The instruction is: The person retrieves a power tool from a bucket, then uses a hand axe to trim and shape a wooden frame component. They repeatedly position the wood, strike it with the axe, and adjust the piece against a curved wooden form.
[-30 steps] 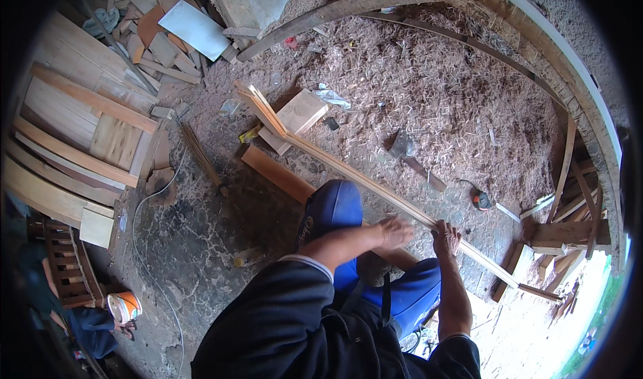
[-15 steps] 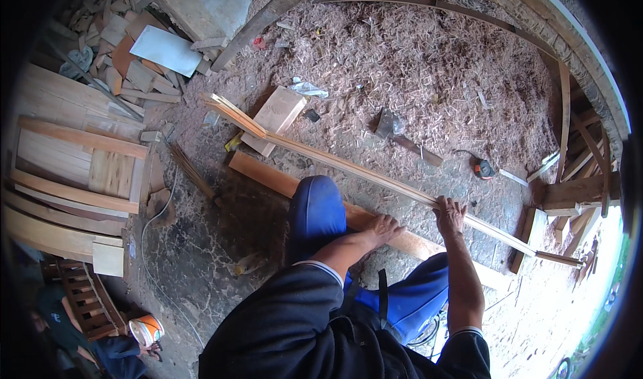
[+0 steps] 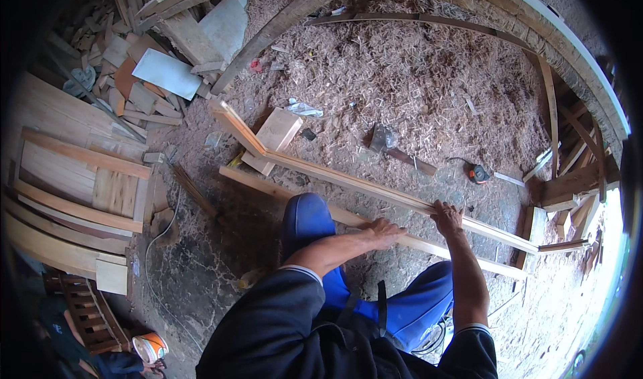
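Observation:
My right hand is closed over a long pale timber assembly, angled at both ends, that runs diagonally across in front of me. My left hand grips a plank lying parallel to it on my nearer side, beside my knee. A short thick wooden block is under the angled far-left part of the assembly. Beyond the assembly, a broad dark blade-like tool lies on the shavings, and a tape measure lies to the right of it.
Wood offcuts pile at upper left, with panels below. A curved beam arches over shavings to stacked timber at right. A white cord crosses the floor. Another person is at lower left beside a bucket.
My left hand has moved down onto the nearer plank and gripped it; that plank has turned slightly and moved. My right hand stays on the assembly. The view has shifted slightly.

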`<action>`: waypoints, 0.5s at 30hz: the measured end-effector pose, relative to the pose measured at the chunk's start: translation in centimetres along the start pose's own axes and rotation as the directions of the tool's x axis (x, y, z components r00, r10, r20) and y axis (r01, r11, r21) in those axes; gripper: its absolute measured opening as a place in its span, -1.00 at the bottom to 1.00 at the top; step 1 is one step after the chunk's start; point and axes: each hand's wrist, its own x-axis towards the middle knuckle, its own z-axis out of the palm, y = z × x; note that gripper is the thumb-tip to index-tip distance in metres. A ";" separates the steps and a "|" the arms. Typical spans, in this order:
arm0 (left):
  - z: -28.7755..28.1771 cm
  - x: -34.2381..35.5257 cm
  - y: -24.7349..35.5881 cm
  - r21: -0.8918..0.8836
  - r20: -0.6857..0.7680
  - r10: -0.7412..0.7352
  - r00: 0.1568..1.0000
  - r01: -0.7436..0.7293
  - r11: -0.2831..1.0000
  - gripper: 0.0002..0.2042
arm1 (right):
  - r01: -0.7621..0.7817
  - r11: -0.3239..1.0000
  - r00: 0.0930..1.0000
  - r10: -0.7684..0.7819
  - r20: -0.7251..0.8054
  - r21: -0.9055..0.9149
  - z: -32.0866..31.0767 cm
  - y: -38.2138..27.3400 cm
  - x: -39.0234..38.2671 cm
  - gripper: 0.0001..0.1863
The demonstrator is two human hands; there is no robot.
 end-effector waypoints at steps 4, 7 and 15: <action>-3.4 -1.0 1.0 0.094 -0.093 0.095 0.991 -0.086 0.992 -0.64 | 0.028 0.997 1.000 -0.027 0.006 -0.067 -0.2 0.2 0.4 -0.58; -5.5 -1.9 2.3 0.061 -0.091 0.119 0.989 -0.113 0.992 -0.67 | 0.104 0.993 0.993 -0.099 0.069 -0.062 -0.4 0.7 0.6 -0.55; -12.6 -2.8 6.5 0.116 -0.027 0.228 0.973 -0.223 0.968 -0.66 | 0.248 0.940 0.940 -0.174 0.293 -0.235 -1.8 1.5 2.7 -0.49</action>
